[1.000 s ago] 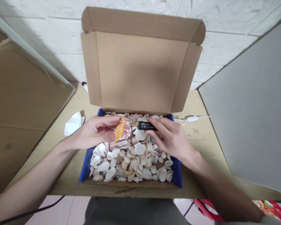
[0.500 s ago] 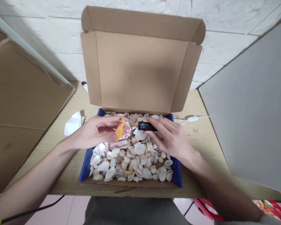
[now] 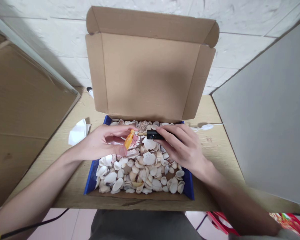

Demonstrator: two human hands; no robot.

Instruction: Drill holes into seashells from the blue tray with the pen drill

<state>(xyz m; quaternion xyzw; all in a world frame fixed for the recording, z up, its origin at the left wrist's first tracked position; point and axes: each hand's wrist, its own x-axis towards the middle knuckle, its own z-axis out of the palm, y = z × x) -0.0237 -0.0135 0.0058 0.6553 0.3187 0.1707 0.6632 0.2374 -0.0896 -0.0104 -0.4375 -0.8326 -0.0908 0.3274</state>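
Between the thumb and fingers of my left hand is an orange scallop shell, turned nearly edge-on to me. My right hand is wrapped round a black mini drill with a brass-coloured front end. The drill lies level and points left, its tip close to the shell's upper edge; I cannot tell whether they touch. Both hands are over an open cardboard box with blue side walls. Many loose shells fill it, among them a white scallop and several pink-striped pieces partly behind my left fingers.
The box's brown lid stands raised at the back, near a white wall. Left on the wooden table lies a crumpled white tissue. A white cable runs at the right. Large panels flank both sides.
The orange shell has tilted in my left hand, from showing its ribbed face to nearly edge-on. My right hand and the drill have shifted only slightly.
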